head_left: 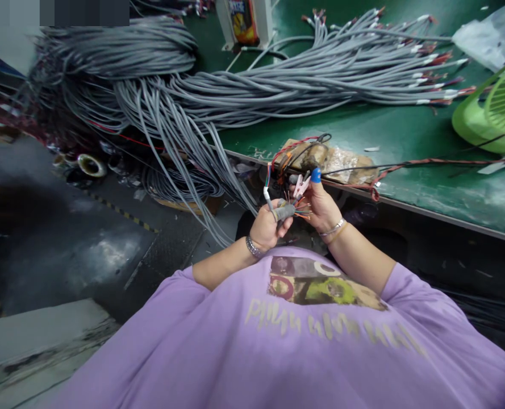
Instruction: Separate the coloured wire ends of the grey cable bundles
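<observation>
My left hand [267, 226] is closed around the grey cable [284, 212], whose thick end points right. Thin coloured wires [302, 211] fan out of that end toward my right palm. A white-banded cable end [266, 196] with coloured wires rises just above my left fingers. My right hand [324, 209], a blue cover on its thumb tip, is closed on a pale pink clip [301, 186] above the wires. Its fingertips are partly hidden behind the clip and wires.
A large bundle of grey cables [278, 91] lies across the green table [426, 187], some hanging over its edge. A taped brown block [341, 162] sits at the near edge with red and black leads. A green fan [474, 122] stands right. Coiled cables [184, 184] lie below left.
</observation>
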The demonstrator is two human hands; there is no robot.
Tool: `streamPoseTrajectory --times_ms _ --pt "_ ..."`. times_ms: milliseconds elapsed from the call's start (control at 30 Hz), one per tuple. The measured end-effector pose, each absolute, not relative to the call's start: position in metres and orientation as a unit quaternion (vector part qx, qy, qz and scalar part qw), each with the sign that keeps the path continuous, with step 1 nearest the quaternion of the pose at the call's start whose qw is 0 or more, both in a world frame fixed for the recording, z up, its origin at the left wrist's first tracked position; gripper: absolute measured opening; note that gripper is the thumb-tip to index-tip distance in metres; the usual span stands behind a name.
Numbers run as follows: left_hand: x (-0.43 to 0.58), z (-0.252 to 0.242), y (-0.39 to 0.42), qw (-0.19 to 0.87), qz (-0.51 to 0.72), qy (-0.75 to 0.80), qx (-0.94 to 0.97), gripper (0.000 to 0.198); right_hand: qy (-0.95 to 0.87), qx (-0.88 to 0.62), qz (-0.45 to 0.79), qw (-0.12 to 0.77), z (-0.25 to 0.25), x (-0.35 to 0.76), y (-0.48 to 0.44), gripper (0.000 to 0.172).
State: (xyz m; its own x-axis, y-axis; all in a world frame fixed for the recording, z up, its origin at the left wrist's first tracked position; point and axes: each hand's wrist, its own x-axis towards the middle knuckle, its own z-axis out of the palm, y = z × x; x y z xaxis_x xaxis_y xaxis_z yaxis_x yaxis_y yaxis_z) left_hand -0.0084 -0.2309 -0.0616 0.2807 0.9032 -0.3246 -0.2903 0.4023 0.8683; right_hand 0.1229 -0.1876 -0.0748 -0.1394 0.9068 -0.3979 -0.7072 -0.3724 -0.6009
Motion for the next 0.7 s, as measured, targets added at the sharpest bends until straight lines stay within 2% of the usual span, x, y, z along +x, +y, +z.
streamPoseTrajectory --times_ms 300,533,700 --pt "-0.014 -0.056 -0.245 0.712 0.417 0.436 0.36 0.037 -0.168 -0.336 0.776 0.506 -0.071 0.134 -0.196 0.055" --pt "-0.009 -0.053 -0.248 0.691 0.457 0.438 0.35 0.036 -0.196 -0.335 0.759 0.523 -0.069 0.134 -0.202 0.032" --pt "-0.004 -0.055 -0.247 0.696 0.467 0.433 0.33 0.036 -0.198 -0.347 0.74 0.542 -0.071 0.132 -0.202 0.044"
